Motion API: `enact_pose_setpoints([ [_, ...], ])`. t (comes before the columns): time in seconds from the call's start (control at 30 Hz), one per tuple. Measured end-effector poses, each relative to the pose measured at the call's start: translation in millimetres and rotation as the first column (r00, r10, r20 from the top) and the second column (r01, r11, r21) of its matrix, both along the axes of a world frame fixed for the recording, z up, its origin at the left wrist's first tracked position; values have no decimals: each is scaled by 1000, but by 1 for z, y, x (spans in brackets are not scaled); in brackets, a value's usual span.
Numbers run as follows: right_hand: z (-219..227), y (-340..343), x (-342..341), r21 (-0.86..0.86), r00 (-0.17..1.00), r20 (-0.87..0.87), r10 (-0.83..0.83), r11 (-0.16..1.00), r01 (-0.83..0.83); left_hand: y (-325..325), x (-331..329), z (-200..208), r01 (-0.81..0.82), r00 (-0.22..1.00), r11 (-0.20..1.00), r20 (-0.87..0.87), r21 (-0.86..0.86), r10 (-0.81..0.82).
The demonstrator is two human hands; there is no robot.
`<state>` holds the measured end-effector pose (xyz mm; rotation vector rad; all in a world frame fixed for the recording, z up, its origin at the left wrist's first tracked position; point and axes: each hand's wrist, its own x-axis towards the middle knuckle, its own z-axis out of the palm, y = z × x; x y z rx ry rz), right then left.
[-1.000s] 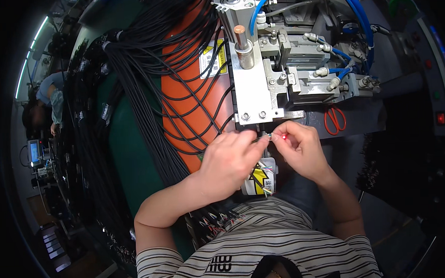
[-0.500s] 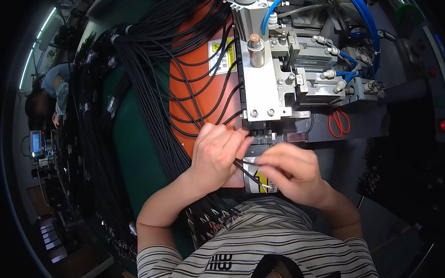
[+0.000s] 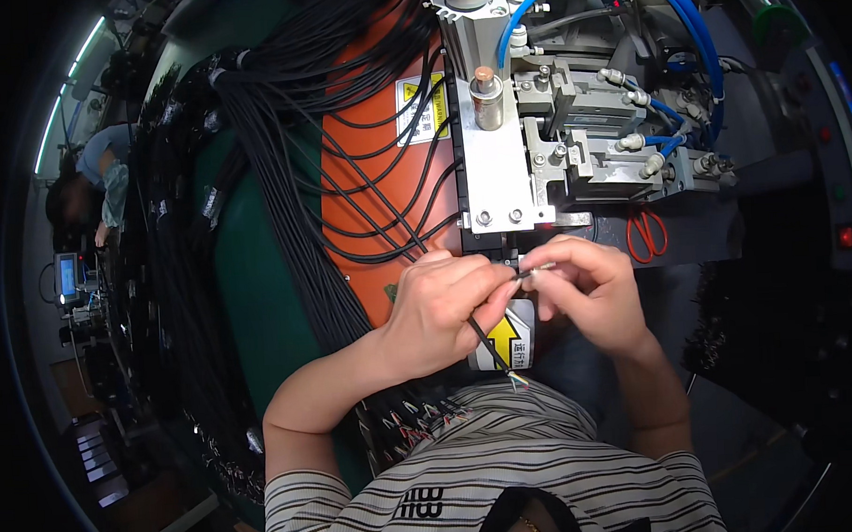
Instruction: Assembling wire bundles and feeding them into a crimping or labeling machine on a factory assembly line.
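My left hand is closed around black cables in front of the metal machine. From beneath its fingers one black cable hangs toward my shirt, its stripped end showing thin coloured wires. Another cable's tip sticks out between thumb and forefinger, and my right hand pinches that tip with thumb and forefinger. The fine wires there are too small to make out. Below both hands lies a label with a yellow arrow, partly covered by the hanging cable.
Long black cables run in a thick bundle on the left, over an orange-red board and a green surface. Red-handled scissors lie right of the machine. Blue air tubes arch above it. Another person works at far left.
Both hands have shifted a little to the right, and the right hand has moved up, now pinching a cable tip beside the left fingertips. The hanging cable's coloured wires sit slightly lower.
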<state>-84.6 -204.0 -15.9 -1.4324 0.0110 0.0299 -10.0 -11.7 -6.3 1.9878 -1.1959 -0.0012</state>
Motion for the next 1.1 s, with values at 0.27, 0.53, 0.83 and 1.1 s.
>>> enact_pose_setpoints([
  [0.27,-10,-6,2,475,938,-296,180,880,-18,-8,-8,2,-2,981,1000,195,17,-1],
  [0.53,-19,46,-9,-485,781,611,-128,719,498,-5,-6,1,-63,990,997,-128,-36,58],
  [0.83,-17,13,-4,246,999,9,-40,968,37,-4,-4,1,-12,992,1000,-123,-15,10],
  [1.1,-19,4,1,285,999,-48,16,959,-1,1,6,6,80,917,996,-394,23,-65],
])
